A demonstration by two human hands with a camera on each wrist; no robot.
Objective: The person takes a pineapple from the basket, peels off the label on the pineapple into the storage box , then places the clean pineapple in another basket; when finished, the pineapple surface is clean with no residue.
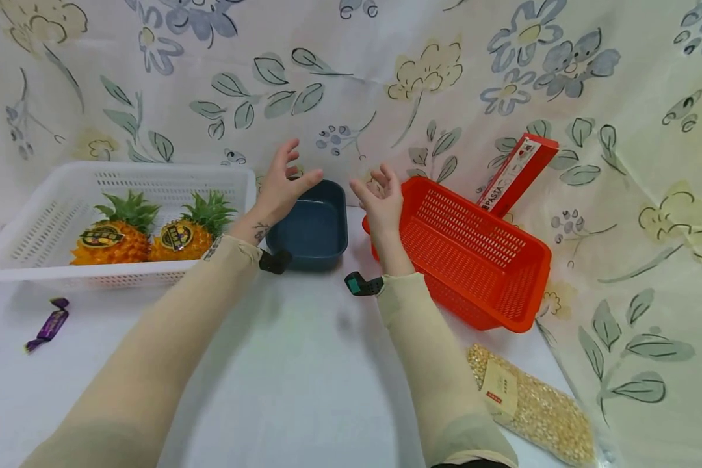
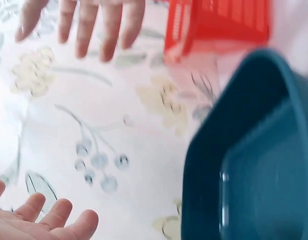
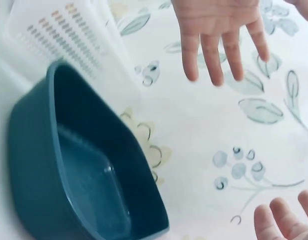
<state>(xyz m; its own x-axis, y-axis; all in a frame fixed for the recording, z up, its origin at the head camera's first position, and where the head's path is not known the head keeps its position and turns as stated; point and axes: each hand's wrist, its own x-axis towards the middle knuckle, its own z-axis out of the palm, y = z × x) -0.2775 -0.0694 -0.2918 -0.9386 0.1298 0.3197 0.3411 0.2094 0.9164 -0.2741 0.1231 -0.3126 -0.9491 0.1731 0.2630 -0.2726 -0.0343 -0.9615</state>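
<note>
My left hand is raised above the left rim of a dark blue square bin, fingers spread and holding nothing. Facing it, my right hand hangs between that bin and a red basket, its fingers loosely bent around nothing. In the left wrist view the blue bin shows a bare inside, with fingers of both hands apart from it. The right wrist view has the bin at the left, and an open palm at the top.
At the left, a white basket holds two pineapples with labels. A purple wrapped candy lies in front of it. A red pasta box leans behind the red basket. A bag of corn kernels rests at the front right. Floral cloth hangs behind.
</note>
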